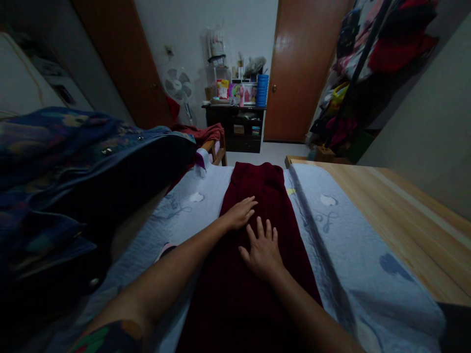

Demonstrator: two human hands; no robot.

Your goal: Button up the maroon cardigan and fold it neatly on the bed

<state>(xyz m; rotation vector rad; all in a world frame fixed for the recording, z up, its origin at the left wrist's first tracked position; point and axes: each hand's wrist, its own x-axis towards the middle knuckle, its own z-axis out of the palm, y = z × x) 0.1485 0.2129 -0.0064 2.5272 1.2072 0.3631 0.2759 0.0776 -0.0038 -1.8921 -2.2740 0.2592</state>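
A long dark red garment (257,184), its exact kind unclear, lies spread lengthwise over a light blue patterned blanket (342,230). Flat on its middle rests my left hand (241,213), fingers stretched out toward the right. Just below and to the right, my right hand (263,250) also lies on the cloth with its fingers spread. Neither hand grips anything. The near end of the garment runs into shadow at the bottom of the view.
At the left, a dark blue patterned denim garment (73,162) is heaped high. A wooden board (415,206) borders the blanket on the right. Farther back stand a fan (178,86), a dark cabinet (235,130) with items on it, and hanging clothes (397,49).
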